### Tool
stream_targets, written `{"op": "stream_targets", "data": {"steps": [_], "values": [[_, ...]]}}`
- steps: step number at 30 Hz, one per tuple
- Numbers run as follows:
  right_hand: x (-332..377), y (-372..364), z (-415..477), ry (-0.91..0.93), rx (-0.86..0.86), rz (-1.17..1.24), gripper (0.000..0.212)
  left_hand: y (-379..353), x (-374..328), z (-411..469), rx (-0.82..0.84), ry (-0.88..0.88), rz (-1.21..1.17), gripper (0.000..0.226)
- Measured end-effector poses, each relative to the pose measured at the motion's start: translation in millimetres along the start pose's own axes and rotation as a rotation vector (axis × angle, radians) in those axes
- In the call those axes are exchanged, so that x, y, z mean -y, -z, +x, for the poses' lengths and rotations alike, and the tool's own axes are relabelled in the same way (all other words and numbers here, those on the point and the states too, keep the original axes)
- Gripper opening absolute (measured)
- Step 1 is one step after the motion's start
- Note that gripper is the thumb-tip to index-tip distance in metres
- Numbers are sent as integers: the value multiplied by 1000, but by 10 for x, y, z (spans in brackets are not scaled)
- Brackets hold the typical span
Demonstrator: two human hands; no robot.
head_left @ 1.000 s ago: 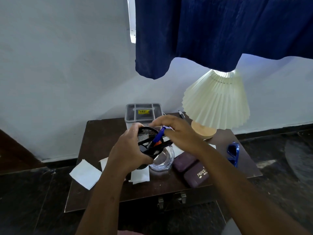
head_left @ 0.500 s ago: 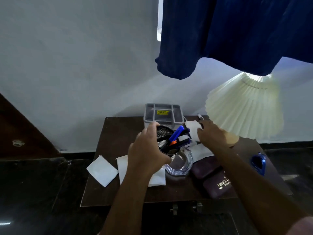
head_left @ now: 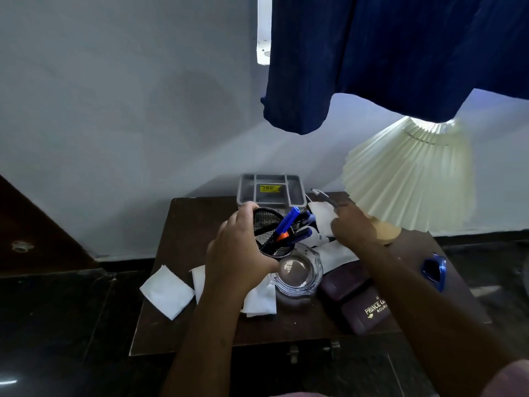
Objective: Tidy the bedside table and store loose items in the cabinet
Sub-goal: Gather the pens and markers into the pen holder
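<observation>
My left hand (head_left: 239, 253) grips a black mesh pen holder (head_left: 272, 232), tilted toward me above the dark bedside table (head_left: 194, 219). A blue marker (head_left: 286, 222) and dark pens stick out of it. My right hand (head_left: 353, 224) is at the back right by the lamp base and pinches a dark pen (head_left: 325, 196) that points toward the wall. A glass ashtray (head_left: 297, 273) sits just under the holder. White paper squares (head_left: 166, 292) lie at the table's left front, one overhanging the edge.
A grey divided tray (head_left: 270, 190) stands against the wall. A pleated cream lamp (head_left: 409, 173) fills the back right. Two purple cases (head_left: 363, 308) lie at the front right, blue sunglasses (head_left: 433, 270) near the right edge. A blue curtain (head_left: 386, 53) hangs overhead. Cabinet latches (head_left: 313, 349) show below.
My right hand left the pen holder after putting the blue marker in, moved right toward the lamp and took hold of a pen. The left hand kept the holder.
</observation>
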State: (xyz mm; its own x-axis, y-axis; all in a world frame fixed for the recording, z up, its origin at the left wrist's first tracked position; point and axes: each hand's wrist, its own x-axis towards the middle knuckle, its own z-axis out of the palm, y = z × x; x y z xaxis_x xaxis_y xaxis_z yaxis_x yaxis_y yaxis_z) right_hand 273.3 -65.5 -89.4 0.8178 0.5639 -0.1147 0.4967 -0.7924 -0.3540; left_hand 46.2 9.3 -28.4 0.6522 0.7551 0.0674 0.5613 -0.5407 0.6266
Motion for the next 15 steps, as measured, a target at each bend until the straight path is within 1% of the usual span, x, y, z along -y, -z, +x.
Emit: {"op": "stream_targets", "data": {"steps": [3, 5, 7, 9, 12, 15], "values": [[62, -31, -178, 55, -217, 3, 32, 19, 22, 6, 2, 9, 16, 88], [77, -25, -298, 85, -325, 96, 34, 40, 33, 6, 5, 19, 25, 90], [144, 11, -414, 52, -339, 326, 36, 65, 39, -1, 11, 22, 30, 90], [266, 27, -564, 19, -318, 516, 34, 90, 45, -19, 20, 22, 37, 90], [440, 31, -819, 17, -320, 718, 27, 119, 57, -43, 26, 16, 36, 90], [536, 151, -1055, -5, -406, 898, 26, 143, 78, -69, 42, 7, 30, 91]]}}
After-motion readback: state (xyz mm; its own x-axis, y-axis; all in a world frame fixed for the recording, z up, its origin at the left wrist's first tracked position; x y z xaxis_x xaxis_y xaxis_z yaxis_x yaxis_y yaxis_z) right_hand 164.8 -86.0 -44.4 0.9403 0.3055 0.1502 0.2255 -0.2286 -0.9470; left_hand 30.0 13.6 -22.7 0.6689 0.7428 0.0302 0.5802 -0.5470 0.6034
